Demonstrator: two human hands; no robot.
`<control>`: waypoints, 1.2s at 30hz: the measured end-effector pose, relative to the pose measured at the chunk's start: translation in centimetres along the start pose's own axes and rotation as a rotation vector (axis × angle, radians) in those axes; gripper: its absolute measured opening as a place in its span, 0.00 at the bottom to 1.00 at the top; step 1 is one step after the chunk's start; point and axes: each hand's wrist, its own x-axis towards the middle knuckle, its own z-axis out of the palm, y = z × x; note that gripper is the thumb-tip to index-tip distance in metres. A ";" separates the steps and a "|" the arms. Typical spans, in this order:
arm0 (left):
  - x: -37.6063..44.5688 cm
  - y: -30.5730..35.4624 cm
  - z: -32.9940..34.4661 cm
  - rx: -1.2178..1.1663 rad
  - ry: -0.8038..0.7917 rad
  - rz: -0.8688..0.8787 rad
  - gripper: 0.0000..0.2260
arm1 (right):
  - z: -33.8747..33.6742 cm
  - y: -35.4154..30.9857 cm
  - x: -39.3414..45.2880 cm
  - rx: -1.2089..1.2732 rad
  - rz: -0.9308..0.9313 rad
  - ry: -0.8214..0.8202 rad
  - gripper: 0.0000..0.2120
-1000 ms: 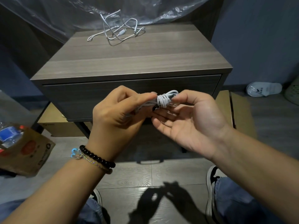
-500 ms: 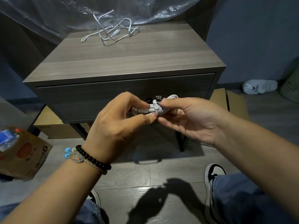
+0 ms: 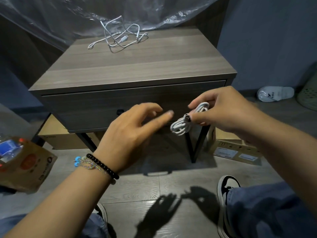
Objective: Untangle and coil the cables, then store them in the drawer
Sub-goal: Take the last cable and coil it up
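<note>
Right hand [image 3: 221,112] pinches coiled cable [image 3: 186,121] just in front of closed drawer [image 3: 103,107]. Left hand [image 3: 130,133] free, fingers loose, near drawer handle [image 3: 120,111]. Pull drawer with left, keep pinch tight so wraps hold. Tangled cable [image 3: 120,37] waits above drawer, desk [image 3: 137,66] rear.

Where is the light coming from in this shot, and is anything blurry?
Head view: the hands' shadows fall on the floor toward the camera, so the light seems to sit high and ahead. The left hand is slightly motion-blurred; the coiled cable in the right hand stays fairly sharp. Plastic sheeting shows glare.
</note>
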 end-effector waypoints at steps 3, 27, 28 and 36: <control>-0.2 -1.5 0.6 0.121 -0.086 -0.173 0.32 | 0.0 0.8 0.3 -0.111 -0.057 0.106 0.10; 0.0 1.9 1.9 0.224 -0.215 -0.716 0.47 | 1.3 -1.6 -1.5 0.714 -0.199 0.196 0.15; -0.1 2.4 1.5 0.258 -0.229 -0.708 0.46 | 1.4 -1.7 -1.7 0.717 -0.187 0.188 0.14; -2.6 3.9 -2.3 0.537 -0.274 -0.546 0.27 | 3.0 -1.0 -2.3 0.713 -0.124 0.154 0.10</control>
